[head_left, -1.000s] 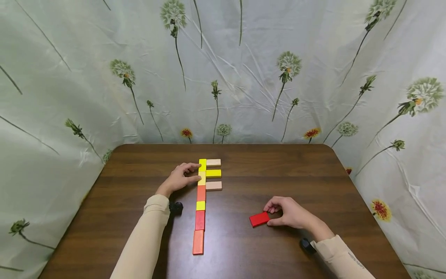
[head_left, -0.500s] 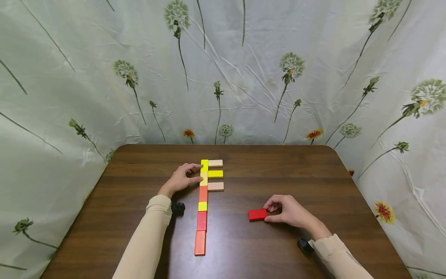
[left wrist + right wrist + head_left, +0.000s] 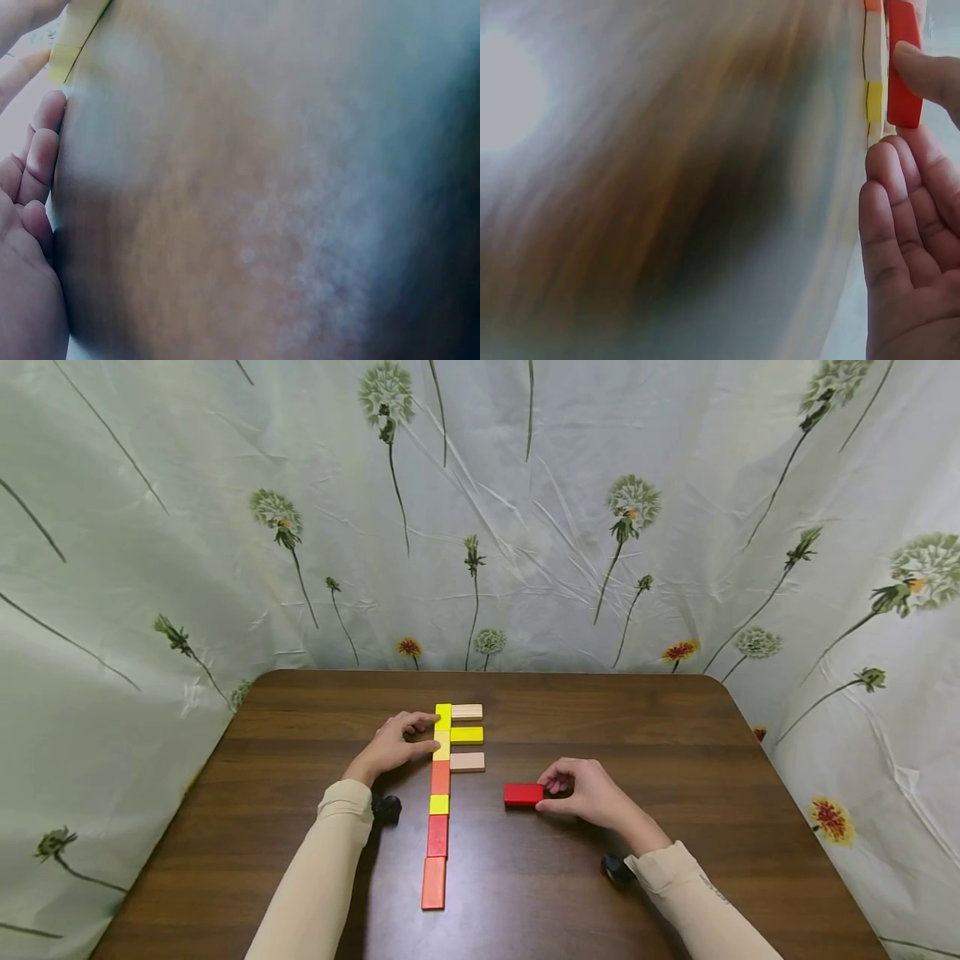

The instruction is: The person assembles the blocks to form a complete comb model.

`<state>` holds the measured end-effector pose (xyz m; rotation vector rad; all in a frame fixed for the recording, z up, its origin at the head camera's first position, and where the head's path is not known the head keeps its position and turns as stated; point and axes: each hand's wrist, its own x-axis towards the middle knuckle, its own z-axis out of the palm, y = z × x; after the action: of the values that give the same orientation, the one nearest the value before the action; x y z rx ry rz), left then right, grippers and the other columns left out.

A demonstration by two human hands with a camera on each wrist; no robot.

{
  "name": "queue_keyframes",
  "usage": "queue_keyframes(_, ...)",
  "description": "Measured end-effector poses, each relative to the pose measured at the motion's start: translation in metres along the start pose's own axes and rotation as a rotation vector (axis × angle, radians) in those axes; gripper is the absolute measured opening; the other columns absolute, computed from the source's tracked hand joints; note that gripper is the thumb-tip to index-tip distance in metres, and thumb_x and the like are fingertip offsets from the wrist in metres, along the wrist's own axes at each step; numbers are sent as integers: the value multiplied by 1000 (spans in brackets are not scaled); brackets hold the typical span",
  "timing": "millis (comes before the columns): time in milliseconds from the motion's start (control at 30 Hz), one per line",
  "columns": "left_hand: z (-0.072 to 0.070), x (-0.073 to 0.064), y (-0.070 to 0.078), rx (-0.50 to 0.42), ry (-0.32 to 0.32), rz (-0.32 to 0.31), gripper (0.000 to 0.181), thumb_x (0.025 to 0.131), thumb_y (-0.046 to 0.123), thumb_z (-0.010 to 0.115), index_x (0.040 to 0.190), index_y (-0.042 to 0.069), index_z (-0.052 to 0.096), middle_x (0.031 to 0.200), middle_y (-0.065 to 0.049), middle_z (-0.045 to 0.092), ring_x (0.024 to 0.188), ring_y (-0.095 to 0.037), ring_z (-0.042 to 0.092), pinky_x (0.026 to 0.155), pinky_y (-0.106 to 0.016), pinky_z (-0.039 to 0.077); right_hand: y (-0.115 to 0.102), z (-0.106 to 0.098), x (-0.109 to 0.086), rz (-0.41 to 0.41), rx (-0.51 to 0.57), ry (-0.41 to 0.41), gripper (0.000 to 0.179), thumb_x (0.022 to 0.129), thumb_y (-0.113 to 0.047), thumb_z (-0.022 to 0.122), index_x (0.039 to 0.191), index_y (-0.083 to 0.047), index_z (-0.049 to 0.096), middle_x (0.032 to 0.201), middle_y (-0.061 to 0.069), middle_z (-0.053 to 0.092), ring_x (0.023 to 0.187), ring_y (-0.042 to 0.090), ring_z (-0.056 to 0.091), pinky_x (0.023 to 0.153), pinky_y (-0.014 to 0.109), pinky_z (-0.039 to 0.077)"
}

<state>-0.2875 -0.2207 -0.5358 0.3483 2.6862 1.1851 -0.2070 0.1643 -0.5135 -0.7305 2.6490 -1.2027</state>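
Observation:
A red wooden block [image 3: 522, 794] is pinched between the thumb and fingers of my right hand [image 3: 596, 795], its long side lying crosswise. In the right wrist view the thumb presses the red block [image 3: 905, 67]. My left hand [image 3: 393, 745] touches the left side of a column of blocks, its fingertips at the top yellow block [image 3: 443, 717] and its thumb at the pale yellow block [image 3: 442, 745]. Below these run an orange block [image 3: 440, 777], a short yellow block [image 3: 438, 804], a red block [image 3: 437, 836] and an orange-red block [image 3: 433, 883].
To the right of the column's upper part lie a striped wood block [image 3: 467, 712], a yellow block [image 3: 467, 736] and a pale pinkish block [image 3: 468, 762], each pointing right. The brown table [image 3: 600, 718] ends at a flowered curtain [image 3: 547, 527].
My right hand has carried the red block left and farther away, toward the column. The block has turned from slanted to level. My left hand has stayed at the column.

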Motion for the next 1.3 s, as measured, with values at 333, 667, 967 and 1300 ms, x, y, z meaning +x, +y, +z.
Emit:
queue_keyframes(333,0,-2,2,4,5,-9,54,97,35,81,147,19,66,130,-14,62,121,-33,53,103,-54,46,-15,22,25,42,13,0,28,80,-23,97,98,-10,79,87,-3,73,79,7,64,76,21,57)
queue_keyframes(667,1,-2,0,1,1,-10,55,97,36,80,148,19,66,129,-13,62,121,-32,52,102,-51,46,-26,40,43,49,14,-21,28,81,-23,97,98,-10,79,86,-3,72,79,10,63,74,19,55)
queue_keyframes(967,0,-2,4,10,2,-12,54,98,35,80,147,19,66,129,-13,62,121,-33,52,103,-52,46,-33,49,53,75,-9,-40,27,80,-21,97,98,-10,79,86,-4,71,78,8,61,73,19,53)
queue_keyframes(1300,-1,0,2,12,2,-4,56,97,36,81,148,19,66,129,-13,62,121,-32,52,103,-50,44,-37,56,61,64,-33,-54,27,80,-20,97,99,-10,80,86,-4,71,79,7,61,73,19,53)
